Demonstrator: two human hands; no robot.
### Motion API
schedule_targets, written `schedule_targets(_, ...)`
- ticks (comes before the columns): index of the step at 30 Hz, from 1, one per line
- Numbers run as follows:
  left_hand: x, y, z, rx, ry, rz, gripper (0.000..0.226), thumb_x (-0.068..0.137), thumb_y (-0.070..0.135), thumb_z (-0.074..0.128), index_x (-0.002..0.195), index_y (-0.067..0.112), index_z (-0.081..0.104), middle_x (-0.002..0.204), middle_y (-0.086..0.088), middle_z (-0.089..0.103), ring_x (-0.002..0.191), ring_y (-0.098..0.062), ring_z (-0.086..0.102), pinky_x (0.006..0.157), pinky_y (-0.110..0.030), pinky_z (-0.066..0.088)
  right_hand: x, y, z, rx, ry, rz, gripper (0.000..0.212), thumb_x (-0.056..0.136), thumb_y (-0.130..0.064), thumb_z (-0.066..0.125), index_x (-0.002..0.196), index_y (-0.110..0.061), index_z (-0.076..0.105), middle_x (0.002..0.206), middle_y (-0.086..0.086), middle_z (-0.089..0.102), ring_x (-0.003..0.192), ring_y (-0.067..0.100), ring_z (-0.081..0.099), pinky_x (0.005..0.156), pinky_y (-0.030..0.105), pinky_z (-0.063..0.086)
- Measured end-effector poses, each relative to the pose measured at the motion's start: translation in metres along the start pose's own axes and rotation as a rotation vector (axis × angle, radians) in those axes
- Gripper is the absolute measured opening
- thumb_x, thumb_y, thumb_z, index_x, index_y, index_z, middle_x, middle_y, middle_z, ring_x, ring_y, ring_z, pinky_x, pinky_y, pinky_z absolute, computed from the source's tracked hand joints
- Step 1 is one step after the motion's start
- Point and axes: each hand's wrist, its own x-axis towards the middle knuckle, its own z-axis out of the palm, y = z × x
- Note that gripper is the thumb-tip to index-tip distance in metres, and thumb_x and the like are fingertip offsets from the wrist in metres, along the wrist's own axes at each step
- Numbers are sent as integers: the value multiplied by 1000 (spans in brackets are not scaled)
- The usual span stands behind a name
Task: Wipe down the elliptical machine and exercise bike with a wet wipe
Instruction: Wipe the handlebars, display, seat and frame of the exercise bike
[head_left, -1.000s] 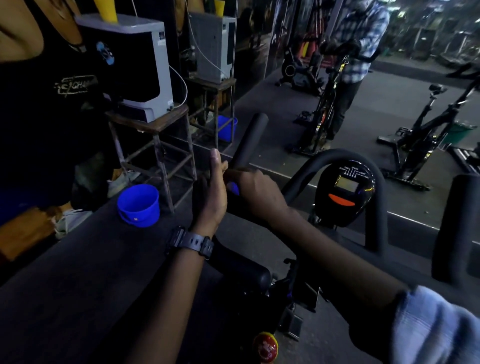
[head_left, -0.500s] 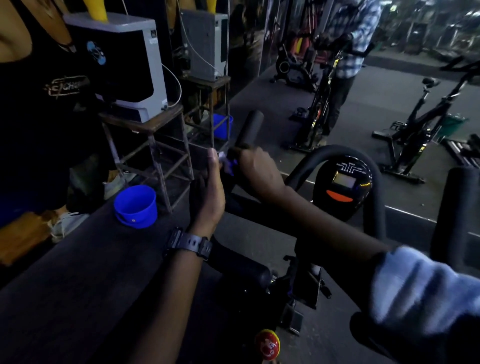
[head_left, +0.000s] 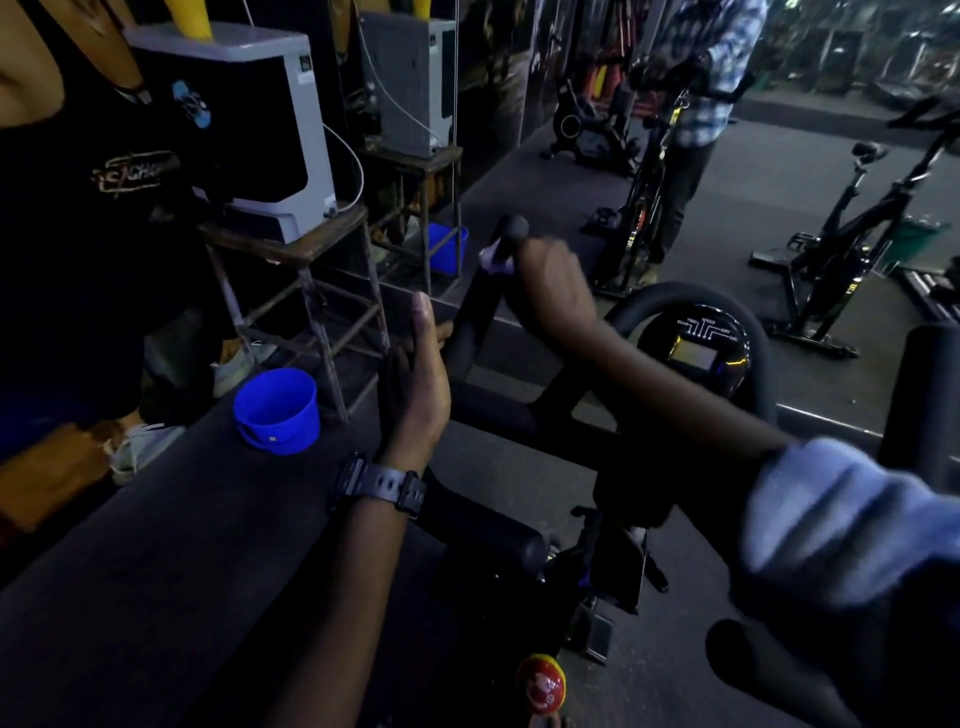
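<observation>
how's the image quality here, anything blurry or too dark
Head view: dim overall, the exercise bike frame nearly black; the right hand and wet wipe are motion-smeared, the sleeve blurred; the console screen glows; wide-angle bending at the edges.

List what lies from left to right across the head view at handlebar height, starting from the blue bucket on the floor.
Round blue plastic bucket → left hand → black padded handlebar horn → right hand pressing a pale wet wipe → round black bike console → black upright right handlebar grip.
</observation>
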Motion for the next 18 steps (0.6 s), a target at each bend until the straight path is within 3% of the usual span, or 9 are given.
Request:
schedule_targets(3,1,-3,-1,2,-30,-20,79,51,111,21,81,54,66,133,-1,68,129,-20,58,118,-49,34,27,9,-6,222,64,224,5,87,-20,65,86,-25,67,104,11,65,90,28,64,75,32,48)
schedule_targets(7,5,-4,-2,1,-39,12,91,51,111,16,83,47,72,126,1,72,123,-18,61,117,-47,37,-12,-10,16,264,-44,194,11,88,-18,66,90,-8,68,96,16,70,91,30,66,66,26,37)
schedule_targets(9,7,-5,-2,11,-30,22,97,52,111,16,88,41,73,123,3,73,122,-16,62,117,-45,38,-33,-13,30,328,-94,176,12,86,-19,68,89,-8,64,99,15,71,94,31,66,67,26,39)
schedule_targets(12,8,-6,-1,30,-41,1,95,52,111,18,86,41,73,122,5,74,122,-15,62,116,-45,38,-13,-5,32,691,63,456,22,85,-25,67,99,-16,54,100,9,67,87,29,68,73,37,55)
schedule_targets(15,3,-2,-2,32,-26,-6,94,51,111,17,82,42,73,119,4,74,119,-16,64,114,-46,41,35,7,27,966,134,758,18,91,-29,61,106,-18,61,107,8,67,93,28,66,71,26,50)
schedule_targets(16,1,-1,-2,32,-22,2,94,50,111,17,83,42,73,119,4,74,118,-15,64,113,-46,41,50,12,28,1037,98,816,16,92,-25,59,104,-14,63,104,9,67,93,30,66,71,27,48)
schedule_targets(18,-2,2,-2,28,-13,14,96,50,111,16,84,41,72,121,2,74,118,-15,64,113,-45,42,58,7,22,1156,79,888,14,95,-13,49,89,-7,60,82,11,61,73,28,61,72,33,45)
